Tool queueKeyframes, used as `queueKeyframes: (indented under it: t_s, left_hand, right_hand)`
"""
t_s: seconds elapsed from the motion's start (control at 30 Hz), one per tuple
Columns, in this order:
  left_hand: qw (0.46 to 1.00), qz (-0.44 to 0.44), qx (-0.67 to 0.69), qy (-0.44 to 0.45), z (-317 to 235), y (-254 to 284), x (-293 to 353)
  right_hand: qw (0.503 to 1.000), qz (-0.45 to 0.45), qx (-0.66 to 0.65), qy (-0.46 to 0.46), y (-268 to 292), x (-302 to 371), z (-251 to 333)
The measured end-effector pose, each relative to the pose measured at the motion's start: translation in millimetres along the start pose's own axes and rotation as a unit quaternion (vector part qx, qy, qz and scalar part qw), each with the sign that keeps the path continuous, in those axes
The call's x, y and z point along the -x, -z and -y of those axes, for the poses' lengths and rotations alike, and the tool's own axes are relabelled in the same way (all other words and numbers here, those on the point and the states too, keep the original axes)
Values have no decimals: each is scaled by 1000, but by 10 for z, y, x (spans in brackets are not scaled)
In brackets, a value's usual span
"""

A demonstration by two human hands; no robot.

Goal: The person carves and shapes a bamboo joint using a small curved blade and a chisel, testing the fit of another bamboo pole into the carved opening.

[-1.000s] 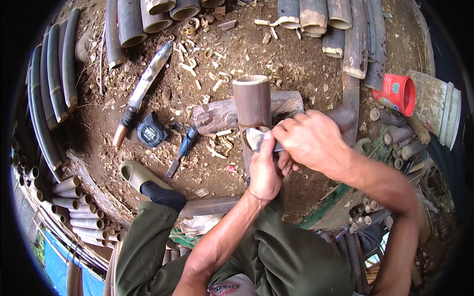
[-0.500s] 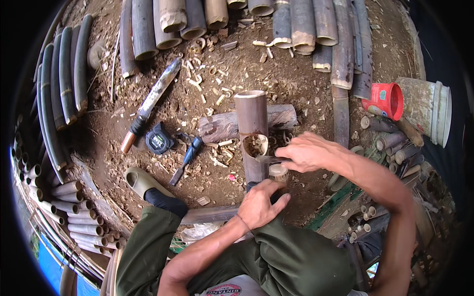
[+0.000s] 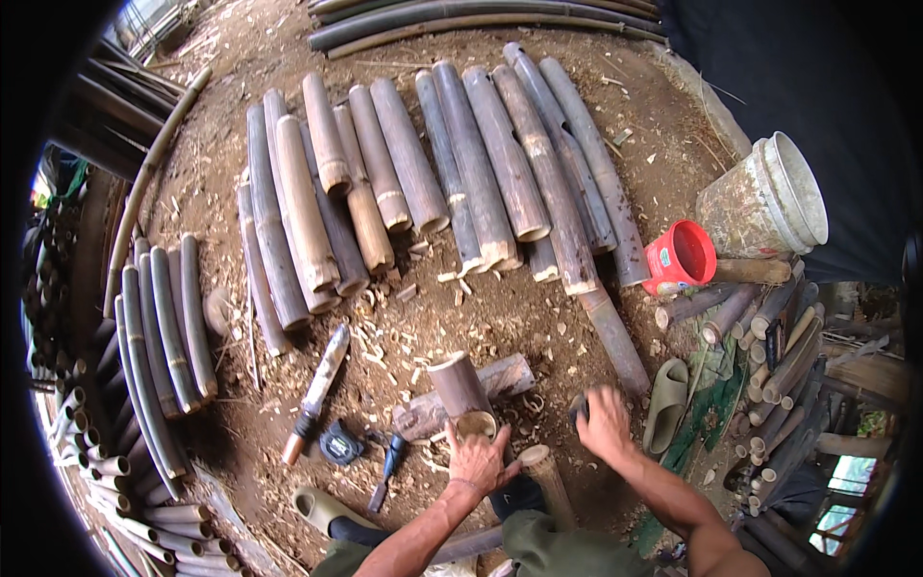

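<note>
A short bamboo tube [image 3: 457, 377] with an oval hole cut in its side rests across a short log [image 3: 510, 377]. My left hand [image 3: 473, 464] grips the tube just below the hole, thumb and fingers on either side. To the right, away from the tube, my right hand [image 3: 606, 425] is closed on a dark tool [image 3: 578, 408]; most of it is hidden, and its kind is unclear. Left of the tube lie a chisel [image 3: 389, 469] with a blue-black handle, a dark tape measure [image 3: 340, 443] and a large knife [image 3: 317, 392]. Another bamboo piece [image 3: 548, 481] stands beside my left hand.
Rows of bamboo tubes [image 3: 409, 159] lie ahead, with more bamboo [image 3: 163, 332] at the left. A red tub [image 3: 680, 258] and a dirty white bucket [image 3: 755, 207] are at the right, near a loose sandal [image 3: 665, 406] and bamboo offcuts [image 3: 784, 385]. Shavings litter the dirt.
My view has lifted, showing more bamboo ahead. My right hand has drawn away from the hole to the right with its tool. My left hand has moved up beside the hole.
</note>
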State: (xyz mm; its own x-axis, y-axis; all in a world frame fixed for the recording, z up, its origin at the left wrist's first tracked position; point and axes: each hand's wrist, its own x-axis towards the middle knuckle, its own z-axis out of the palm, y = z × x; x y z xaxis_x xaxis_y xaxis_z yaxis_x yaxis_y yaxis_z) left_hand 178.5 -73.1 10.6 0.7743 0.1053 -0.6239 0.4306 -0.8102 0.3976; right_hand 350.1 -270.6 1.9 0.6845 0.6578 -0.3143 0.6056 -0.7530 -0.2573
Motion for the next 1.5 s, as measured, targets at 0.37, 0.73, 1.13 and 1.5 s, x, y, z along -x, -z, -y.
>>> queueKeyframes:
  t_s: [0.37, 0.73, 1.13, 1.5]
  left_hand:
    - [967, -241, 75, -24, 72, -136, 214]
    - [840, -250, 470, -105, 318, 930, 117]
    - [667, -272, 680, -134, 172, 2246, 189]
    - [744, -401, 520, -123, 183, 1261, 1270]
  right_hand:
    - [971, -85, -36, -222, 860, -2565, 371]
    - [576, 134, -807, 4, 615, -476, 210]
    - [608, 315, -719, 119, 263, 214, 1113]
    - [949, 58, -300, 76, -368, 1331, 355]
